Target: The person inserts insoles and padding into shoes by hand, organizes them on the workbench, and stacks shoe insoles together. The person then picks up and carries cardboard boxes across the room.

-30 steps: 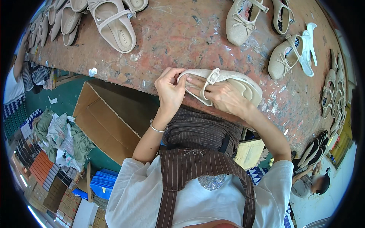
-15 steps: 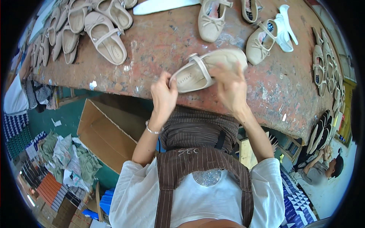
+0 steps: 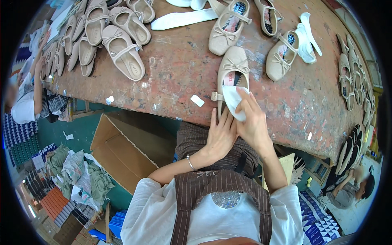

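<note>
A beige shoe (image 3: 233, 61) with a bow and a buckled strap stands on the worn table in front of me, its toe pointing away. At its heel, my left hand (image 3: 221, 136) grips the rim with the fingers along the back edge. My right hand (image 3: 253, 122) pinches a white, curved insole (image 3: 232, 98), which is tilted up out of the shoe's opening. Pink and dark lining shows inside the shoe ahead of the insole. The tips of some left fingers are hidden by the right hand.
Beige shoes (image 3: 123, 53) crowd the table's left; two more with bows (image 3: 281, 57) lie beyond, beside white insoles (image 3: 306, 45). A white scrap (image 3: 197, 101) is left of my shoe. Below the table edge is an open cardboard box (image 3: 118, 151). Co-workers sit far left and right.
The shoe has turned from toe right to toe away. A printed insole lay inside it before; now a white insole sticks up from it. My left hand has moved right, closer to my right hand.
</note>
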Available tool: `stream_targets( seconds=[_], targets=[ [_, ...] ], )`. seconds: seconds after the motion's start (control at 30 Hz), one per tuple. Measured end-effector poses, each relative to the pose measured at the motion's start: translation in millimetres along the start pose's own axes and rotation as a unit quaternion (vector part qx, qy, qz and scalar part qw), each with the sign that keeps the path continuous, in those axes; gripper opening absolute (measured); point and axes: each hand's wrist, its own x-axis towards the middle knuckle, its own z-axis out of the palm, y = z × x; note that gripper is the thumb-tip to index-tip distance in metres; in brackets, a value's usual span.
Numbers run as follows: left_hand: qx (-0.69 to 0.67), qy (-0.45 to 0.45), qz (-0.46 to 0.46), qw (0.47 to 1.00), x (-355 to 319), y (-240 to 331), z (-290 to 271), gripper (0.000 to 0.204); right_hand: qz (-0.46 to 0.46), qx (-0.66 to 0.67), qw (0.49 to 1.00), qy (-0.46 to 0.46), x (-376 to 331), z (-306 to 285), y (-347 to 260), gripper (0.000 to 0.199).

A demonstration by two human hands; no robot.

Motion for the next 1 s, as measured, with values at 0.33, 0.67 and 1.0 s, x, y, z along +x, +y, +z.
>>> stream_targets(
  seconds=[0.33, 0.67, 1.0],
  targets=[
    [-0.341, 0.170, 0.273, 0.883, 42, 22, -174, 0.029, -0.075, -0.070, 0.993, -0.059, -15, 34, 21, 0.055],
    [-0.195, 0.044, 0.133, 0.971, 14, 14, -31, 0.022, -0.020, -0.009, 0.997, -0.076, 5, 7, 49, 0.049],
    [-0.002, -0.070, 0.005, 0.998, -4, 6, 20, 0.060, -0.021, -0.064, 0.994, -0.080, 11, 5, 21, 0.047]
  ],
)
